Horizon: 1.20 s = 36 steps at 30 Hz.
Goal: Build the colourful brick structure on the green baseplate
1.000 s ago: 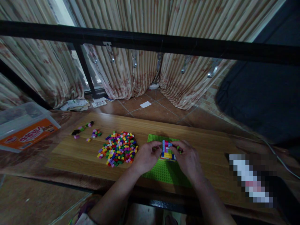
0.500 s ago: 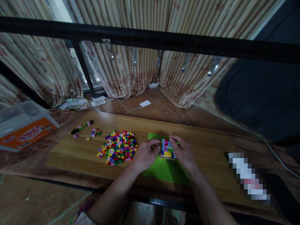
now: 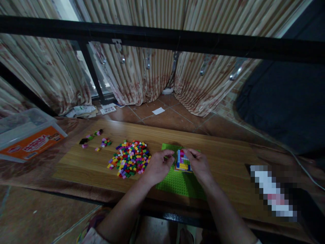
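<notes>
On the green studded baseplate (image 3: 172,186) stands a small, low structure of multicoloured toy bricks (image 3: 183,166), with blue, yellow, white and magenta pieces showing. My right hand (image 3: 200,166) reaches over its right side, thumb and forefinger pinched together at the far edge; whatever is between those fingertips is too small to make out. Just left of the structure is my left hand (image 3: 158,166), fingers curved and thumb apart from the forefinger, with nothing visible between them. A large heap of loose toy bricks (image 3: 130,157) lies to the left of this hand.
Farther left on the wooden board (image 3: 83,169) are a few scattered bricks (image 3: 105,142). A clear plastic box (image 3: 33,135) with an orange label sits beyond the board's left end. A blurred-out object (image 3: 274,193) lies at the right. A black rail (image 3: 162,37) crosses before the curtains.
The whole view has shifted slightly, so things appear a little further right. Both hands stay at the brick structure in nearly the same pose.
</notes>
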Motion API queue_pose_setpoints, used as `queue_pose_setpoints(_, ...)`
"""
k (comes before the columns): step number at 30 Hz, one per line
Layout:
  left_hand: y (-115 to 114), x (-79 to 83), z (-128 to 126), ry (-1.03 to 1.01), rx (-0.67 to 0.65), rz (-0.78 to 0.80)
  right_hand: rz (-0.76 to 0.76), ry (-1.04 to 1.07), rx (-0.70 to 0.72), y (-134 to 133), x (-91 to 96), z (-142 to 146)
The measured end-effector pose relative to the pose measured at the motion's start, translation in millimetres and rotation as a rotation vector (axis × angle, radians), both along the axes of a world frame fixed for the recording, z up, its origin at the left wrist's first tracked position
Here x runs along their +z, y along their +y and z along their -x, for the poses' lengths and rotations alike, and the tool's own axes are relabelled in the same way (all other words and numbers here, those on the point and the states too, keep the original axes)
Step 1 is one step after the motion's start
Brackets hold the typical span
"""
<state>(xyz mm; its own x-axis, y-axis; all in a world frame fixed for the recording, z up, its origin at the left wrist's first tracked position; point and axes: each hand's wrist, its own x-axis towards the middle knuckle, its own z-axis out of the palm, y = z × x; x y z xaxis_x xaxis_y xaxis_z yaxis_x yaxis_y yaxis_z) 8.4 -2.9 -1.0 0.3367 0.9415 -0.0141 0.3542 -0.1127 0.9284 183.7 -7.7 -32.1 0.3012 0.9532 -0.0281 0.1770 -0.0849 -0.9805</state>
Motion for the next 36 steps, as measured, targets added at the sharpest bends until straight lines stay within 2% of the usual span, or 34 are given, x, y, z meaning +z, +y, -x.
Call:
queue_pose_setpoints(5,2.0,-2.3,1.7,-0.012,0.016,-0.014,-0.037,-0.016,-0.030,-0.7,-0.1,2.2)
queue_pose_setpoints(11,7.1,-6.2,8.9,-0.051,0.031,-0.054,0.001,0.030,0.020,-1.7,1.2,-4.3)
queue_pose_setpoints(13,9.9,-4.9,12.9,-0.092,0.052,-0.053,-0.032,0.048,-0.044,-1.4,6.6,-10.9)
queue_pose_setpoints(17,17.5,3.7,25.6,-0.200,0.126,-0.040,-0.201,0.022,-0.258,-2.3,26.6,-22.0)
queue_pose_setpoints(19,21.9,10.0,34.7,-0.256,0.210,-0.023,-0.294,-0.026,-0.345,-6.7,37.2,-18.8)
queue_pose_setpoints(21,26.2,16.6,45.6,-0.333,0.324,-0.006,-0.379,-0.101,-0.350,-14.5,45.1,-6.7)
queue_pose_setpoints(23,29.8,23.0,57.7,-0.432,0.430,-0.002,-0.424,-0.176,-0.235,-24.4,48.5,12.8)
queue_pose_setpoints(25,31.8,28.9,69.6,-0.526,0.509,-0.004,-0.421,-0.281,-0.012,-33.9,46.6,35.8)
queue_pose_setpoints(27,31.9,34.1,79.4,-0.584,0.566,-0.002,-0.397,-0.394,0.268,-40.7,39.4,58.0)
queue_pose_setpoints(29,30.7,38.3,86.1,-0.608,0.603,-0.002,-0.335,-0.473,0.450,-43.2,28.2,76.5)
queue_pose_setpoints(32,28.2,42.7,90.8,-0.627,0.617,0.001,-0.235,-0.568,0.552,-40.1,9.9,94.7)
queue_pose_setpoints(36,26.7,46.1,95.5,-0.671,0.626,0.016,-0.154,-0.658,0.548,-35.0,-4.8,106.7)
